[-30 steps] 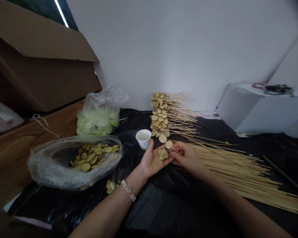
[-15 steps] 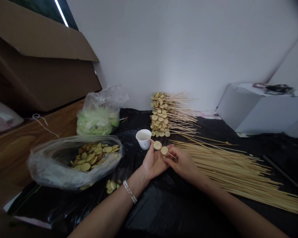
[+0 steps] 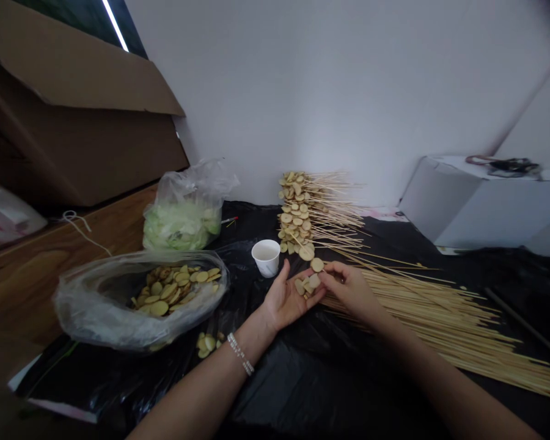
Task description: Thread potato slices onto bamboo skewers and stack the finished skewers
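Potato slices [image 3: 312,282] sit on a bamboo skewer [image 3: 299,236] between the hands. The right hand [image 3: 351,290] has a tight pinch grip on the skewer; the left hand [image 3: 286,302] lies open, palm up. Black plastic sheeting [image 3: 275,379] leaves open room nearside, a white paper cup [image 3: 266,258] just beyond the left fingertips.

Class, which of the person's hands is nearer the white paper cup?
Left: the left hand is just in front of the white paper cup, not touching it; the right hand is farther right.
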`<state>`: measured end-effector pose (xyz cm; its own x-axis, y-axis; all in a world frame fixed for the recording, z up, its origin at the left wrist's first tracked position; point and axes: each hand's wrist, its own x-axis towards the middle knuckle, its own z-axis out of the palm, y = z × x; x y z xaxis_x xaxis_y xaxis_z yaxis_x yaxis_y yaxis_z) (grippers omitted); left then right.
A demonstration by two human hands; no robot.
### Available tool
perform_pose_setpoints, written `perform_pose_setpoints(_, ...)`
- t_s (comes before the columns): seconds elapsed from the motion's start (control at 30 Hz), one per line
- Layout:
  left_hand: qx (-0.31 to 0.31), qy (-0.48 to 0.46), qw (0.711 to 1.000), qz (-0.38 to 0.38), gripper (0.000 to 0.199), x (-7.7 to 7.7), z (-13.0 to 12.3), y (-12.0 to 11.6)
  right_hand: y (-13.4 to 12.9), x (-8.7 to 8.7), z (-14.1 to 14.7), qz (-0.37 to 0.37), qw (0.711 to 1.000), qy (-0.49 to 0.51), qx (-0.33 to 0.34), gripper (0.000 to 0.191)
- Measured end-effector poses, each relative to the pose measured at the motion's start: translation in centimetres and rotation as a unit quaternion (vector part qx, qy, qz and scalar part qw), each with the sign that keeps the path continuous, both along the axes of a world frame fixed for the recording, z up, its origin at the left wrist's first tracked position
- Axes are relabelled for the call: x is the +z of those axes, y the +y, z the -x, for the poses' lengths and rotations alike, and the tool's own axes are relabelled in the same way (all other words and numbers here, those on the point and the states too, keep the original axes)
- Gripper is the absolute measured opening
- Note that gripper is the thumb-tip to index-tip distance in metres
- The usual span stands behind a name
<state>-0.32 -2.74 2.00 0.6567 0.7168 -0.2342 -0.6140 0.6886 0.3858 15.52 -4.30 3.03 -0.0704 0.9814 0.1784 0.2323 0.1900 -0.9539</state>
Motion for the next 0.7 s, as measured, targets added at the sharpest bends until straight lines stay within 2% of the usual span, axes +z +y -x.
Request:
perform_pose_setpoints(0.13, 0.043, 0.066, 0.997, -0.018, 0.023, -0.7, -0.2, 0.0, 0.2, -0.1, -0.2, -0.009, 1.0, 0.0, -0.006, 0.021)
perform_pose_setpoints(0.2, 0.06, 0.096, 0.993, -0.039, 0.015, -1.1, -0.3, -0.1, 0.2, -0.1, -0.2, -0.014, 1.0, -0.012, -0.011, 0.022)
perform_pose_setpoints(0.3, 0.08, 0.119, 0.989, -0.049, 0.015, -1.2, -0.4, -0.2, 0.2, 0.0, 0.0, -0.016, 1.0, -0.021, -0.003, 0.022)
perform_pose_setpoints(0.47, 0.111, 0.126, 0.985, -0.031, 0.009, -0.5, 0.1, 0.3, 0.2, 0.6, -0.5, -0.03, 0.998, -0.05, 0.012, 0.024)
perform_pose_setpoints(0.63, 0.152, 0.112, 0.982, -0.02, 0.011, -0.2, 0.6, 1.0, 0.8, 1.2, -2.9, -0.017, 0.992, -0.123, 0.016, 0.027)
perform_pose_setpoints(0.7, 0.168, 0.11, 0.98, -0.003, 0.015, -0.3, 0.6, 1.2, 1.0, 1.4, -4.1, -0.011, 0.988, -0.148, 0.044, 0.027)
